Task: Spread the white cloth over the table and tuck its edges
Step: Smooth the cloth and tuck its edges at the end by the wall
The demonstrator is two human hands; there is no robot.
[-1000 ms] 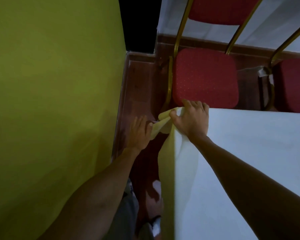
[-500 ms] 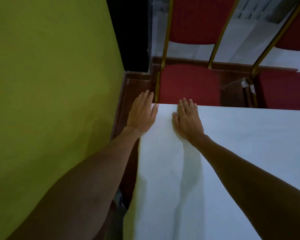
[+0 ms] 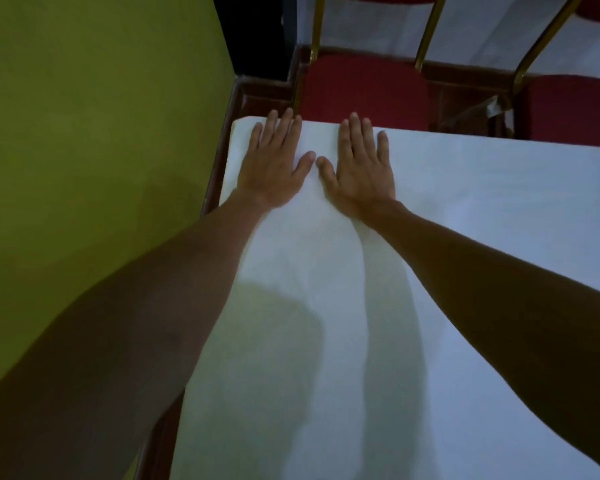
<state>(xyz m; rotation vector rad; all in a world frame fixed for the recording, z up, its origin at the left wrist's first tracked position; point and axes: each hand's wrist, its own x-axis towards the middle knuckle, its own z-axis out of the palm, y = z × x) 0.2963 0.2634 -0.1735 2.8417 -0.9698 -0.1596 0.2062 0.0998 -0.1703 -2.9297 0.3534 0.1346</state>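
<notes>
The white cloth (image 3: pixel 482 209) covers the table top from the far left corner to the right and lower edges of the view. My left hand (image 3: pixel 274 162) lies flat, palm down, on the cloth right at that far left corner, fingers apart and reaching the far edge. My right hand (image 3: pixel 359 166) lies flat beside it, thumbs almost touching, fingers also at the far edge. Neither hand holds any fabric. The cloth looks smooth around both hands. The table under the cloth is hidden.
A yellow-green wall (image 3: pixel 94 133) stands close along the table's left side, with a narrow strip of dark red floor (image 3: pixel 215 181) between. Beyond the far edge stand red chairs with gold frames (image 3: pixel 364 88), (image 3: pixel 568 105).
A second ago both hands were pinching the cloth at the corner, the left one below the table's edge. Both have since come up and now rest flat on the top, side by side.
</notes>
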